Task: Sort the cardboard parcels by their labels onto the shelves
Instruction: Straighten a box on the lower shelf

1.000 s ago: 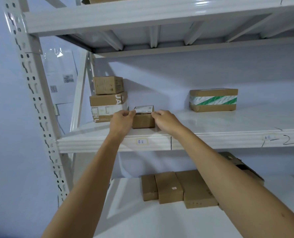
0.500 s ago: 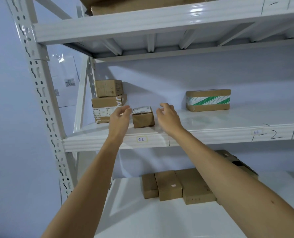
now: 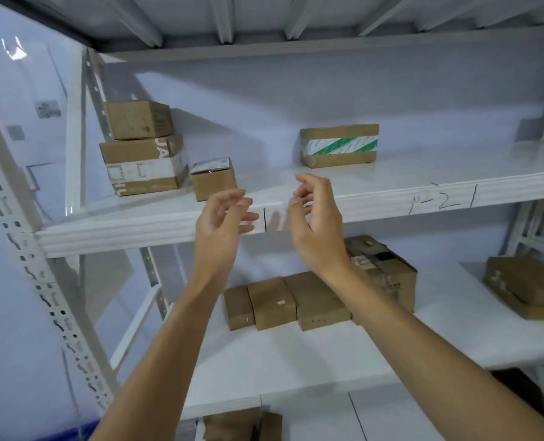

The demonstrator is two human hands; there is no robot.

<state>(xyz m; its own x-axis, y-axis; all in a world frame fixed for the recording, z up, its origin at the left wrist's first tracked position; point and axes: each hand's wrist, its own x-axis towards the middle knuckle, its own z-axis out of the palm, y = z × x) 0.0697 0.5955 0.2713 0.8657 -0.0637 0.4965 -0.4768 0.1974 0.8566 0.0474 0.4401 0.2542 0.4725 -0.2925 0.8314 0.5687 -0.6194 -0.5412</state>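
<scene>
A small cardboard parcel [image 3: 213, 179] with a white label on top sits on the middle shelf [image 3: 391, 198], right of a stack of two bigger parcels [image 3: 143, 154]. My left hand [image 3: 221, 224] hovers in front of the shelf's edge, below and right of the small parcel, with fingers loosely curled and empty. My right hand [image 3: 317, 218] is beside it, also empty with fingers apart. Neither hand touches a parcel. A parcel with green-striped tape [image 3: 339, 145] lies further right on the same shelf.
The lower shelf [image 3: 296, 361] carries a row of brown parcels [image 3: 283, 302], a larger taped box [image 3: 385, 272] behind my right wrist and a flat box [image 3: 525, 286] at the right. A perforated upright [image 3: 32, 265] stands at the left. Handwritten marks [image 3: 439, 198] are on the shelf edge.
Both hands let go of the small parcel, which stays on the middle shelf, and pulled back toward me and downward. The view has moved closer and tilted down.
</scene>
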